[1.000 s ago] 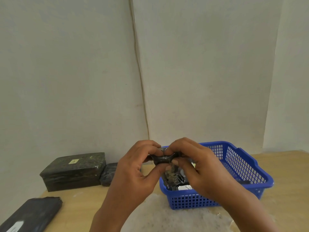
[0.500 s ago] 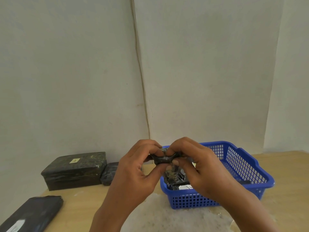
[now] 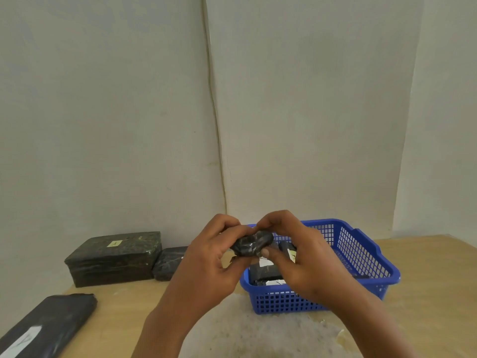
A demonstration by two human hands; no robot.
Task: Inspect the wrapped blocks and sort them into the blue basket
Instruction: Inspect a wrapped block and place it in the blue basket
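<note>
Handwritten "Y" on flat parcel's label (image 3: 24, 341)

One blue basket (image 3: 361, 257) stands on the table (image 3: 426, 293); wrapped blocks outside it number four: one small block (image 3: 251, 245) held between two hands, one large block (image 3: 113, 257), one smaller block (image 3: 169, 263) touching it, one flat block (image 3: 46, 324); those inside the basket cannot be counted.

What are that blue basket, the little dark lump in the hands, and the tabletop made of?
Basket: looks like moulded plastic, glossy blue, with a grid of small holes in its walls.
Lump: wrapped in dark, shiny film that creases and catches light, probably plastic wrap; what is inside is hidden.
Tabletop: pale wood or wood-look laminate, matt; a greyish worn patch shows near the front.
</note>
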